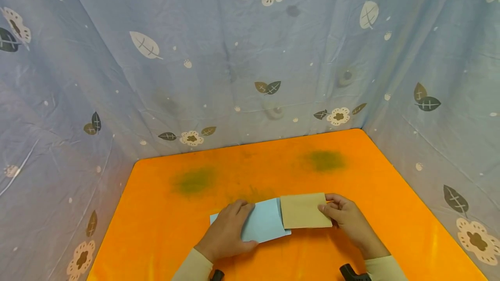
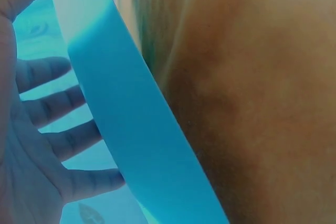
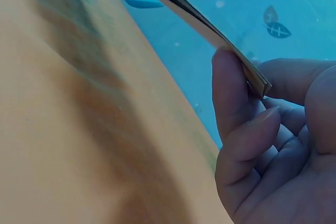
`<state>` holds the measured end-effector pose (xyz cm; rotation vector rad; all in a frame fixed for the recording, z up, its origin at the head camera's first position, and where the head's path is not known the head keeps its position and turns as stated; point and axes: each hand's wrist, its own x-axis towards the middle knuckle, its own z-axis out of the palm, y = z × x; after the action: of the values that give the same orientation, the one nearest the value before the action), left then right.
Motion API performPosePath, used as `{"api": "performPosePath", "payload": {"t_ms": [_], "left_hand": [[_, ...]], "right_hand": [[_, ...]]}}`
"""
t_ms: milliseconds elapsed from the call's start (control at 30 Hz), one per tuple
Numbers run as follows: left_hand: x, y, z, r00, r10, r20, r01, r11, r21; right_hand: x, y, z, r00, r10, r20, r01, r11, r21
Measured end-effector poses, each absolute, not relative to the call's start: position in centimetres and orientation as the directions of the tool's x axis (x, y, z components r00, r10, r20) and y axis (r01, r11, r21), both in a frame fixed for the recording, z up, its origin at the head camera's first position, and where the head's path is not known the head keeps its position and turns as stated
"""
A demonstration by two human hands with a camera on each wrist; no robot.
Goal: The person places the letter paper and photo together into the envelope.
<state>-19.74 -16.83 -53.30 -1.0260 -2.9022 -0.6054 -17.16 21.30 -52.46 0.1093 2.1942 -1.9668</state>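
Note:
My left hand [image 1: 231,230] holds a light blue folded paper [image 1: 263,222], its thumb at the near edge and its fingers at the far one. From the left wrist view, this blue paper [image 2: 134,108] runs as a broad smooth strip, the spread fingers [image 2: 73,140] meeting its edge. With thumb and fingers, my right hand [image 1: 347,216] pinches the right end of a tan folded paper [image 1: 304,211]. Thin layers show along the tan paper's edge [image 3: 226,40] in the right wrist view. At its left side, the tan paper overlaps the blue one's right end. Both papers are held above the table.
An orange table [image 1: 250,172] with two dark green smudges lies beneath the hands. Blue-grey curtains [image 1: 218,55] printed with leaves and flowers hang behind it and on both sides. Black straps [image 1: 351,272] show near the wrists at the bottom.

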Motion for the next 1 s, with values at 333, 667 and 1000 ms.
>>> {"api": "performPosePath", "payload": {"t_ms": [333, 667, 1000], "left_hand": [[-19.65, -16.75, -53.04, -0.781, 0.61, 0.135, 0.615, 0.712, 0.339], [-19.59, -16.66, -52.94, -0.768, 0.618, 0.171, 0.637, 0.707, 0.305], [-19.6, -16.64, -53.15, -0.75, 0.632, 0.197, 0.66, 0.692, 0.292]], "right_hand": [[-16.96, 21.18, -52.58, -0.976, -0.114, -0.186, 0.172, 0.122, -0.977], [-17.16, 21.17, -52.96, -0.967, -0.151, -0.207, 0.186, 0.142, -0.972], [-17.28, 20.85, -53.14, -0.963, -0.194, -0.186, 0.171, 0.095, -0.981]]}}
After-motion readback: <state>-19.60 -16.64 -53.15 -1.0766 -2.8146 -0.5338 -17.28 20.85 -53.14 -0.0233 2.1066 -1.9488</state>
